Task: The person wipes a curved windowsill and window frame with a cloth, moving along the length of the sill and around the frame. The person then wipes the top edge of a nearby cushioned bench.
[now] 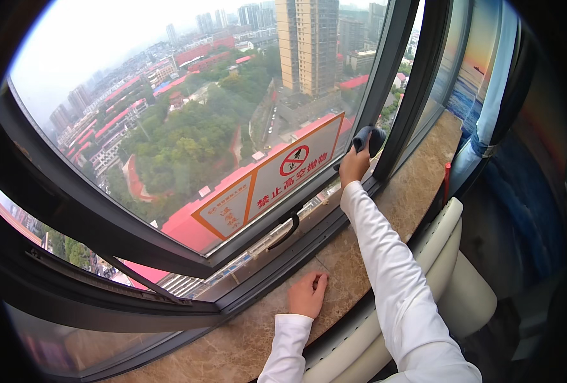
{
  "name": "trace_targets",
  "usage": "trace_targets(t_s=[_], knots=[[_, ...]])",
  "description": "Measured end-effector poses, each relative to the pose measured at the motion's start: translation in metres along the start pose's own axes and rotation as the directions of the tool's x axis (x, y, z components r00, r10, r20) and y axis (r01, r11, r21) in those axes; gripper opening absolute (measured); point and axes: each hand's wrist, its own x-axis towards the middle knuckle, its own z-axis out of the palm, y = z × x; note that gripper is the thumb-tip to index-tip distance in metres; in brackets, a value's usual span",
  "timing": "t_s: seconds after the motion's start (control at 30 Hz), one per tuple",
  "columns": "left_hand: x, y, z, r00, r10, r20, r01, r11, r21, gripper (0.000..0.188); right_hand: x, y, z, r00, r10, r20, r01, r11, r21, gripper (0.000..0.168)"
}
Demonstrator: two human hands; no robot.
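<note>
My right hand (pixel 355 163) is stretched out to the lower right corner of the tilted-open window sash (pixel 259 233), gripping a dark grey-blue cloth (pixel 370 139) against its frame. My left hand (pixel 308 294) rests on the brown marble-patterned windowsill (pixel 264 330), its fingers curled and nothing visible in them. A black window handle (pixel 287 233) sticks out from the sash's lower rail, between my two hands. An orange-bordered sticker (pixel 283 174) with a prohibition sign and writing is on the lower part of the glass.
A metal stay arm (pixel 140 277) spans the gap at the open sash's lower left. Cream padded seating (pixel 436 268) stands along the sill's near edge. A light blue curtain (pixel 482 119) is tied back at the right, near a thin red object (pixel 446 179). Beyond the gap lies a long drop outside.
</note>
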Motion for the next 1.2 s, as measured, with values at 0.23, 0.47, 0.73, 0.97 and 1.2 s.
trace_targets(t_s=[0.23, 0.47, 0.73, 0.97, 1.2], knots=[[0.005, 0.004, 0.001, 0.999, -0.026, 0.034, 0.028, 0.996, -0.087, 0.024, 0.040, 0.000, 0.001, 0.922, -0.324, -0.211, 0.339, 0.940, 0.036, 0.059], [0.004, 0.009, -0.001, 0.999, -0.044, 0.032, 0.048, 0.992, -0.117, 0.026, -0.048, 0.047, -0.009, 0.927, 0.303, 0.222, -0.307, 0.951, -0.017, 0.047], [0.003, 0.008, -0.007, 0.998, -0.055, 0.030, 0.059, 0.988, -0.143, 0.026, -0.043, 0.081, 0.018, 0.943, 0.314, 0.110, -0.333, 0.885, 0.325, 0.033], [0.003, 0.005, 0.001, 0.998, -0.052, 0.032, 0.055, 0.993, -0.107, 0.025, -0.037, 0.062, 0.004, 0.907, 0.403, 0.121, -0.420, 0.874, 0.242, 0.032], [0.002, 0.006, -0.007, 0.999, -0.041, -0.004, 0.040, 0.994, -0.102, 0.022, -0.142, 0.027, -0.008, 0.633, 0.545, 0.550, -0.751, 0.606, 0.263, 0.031]])
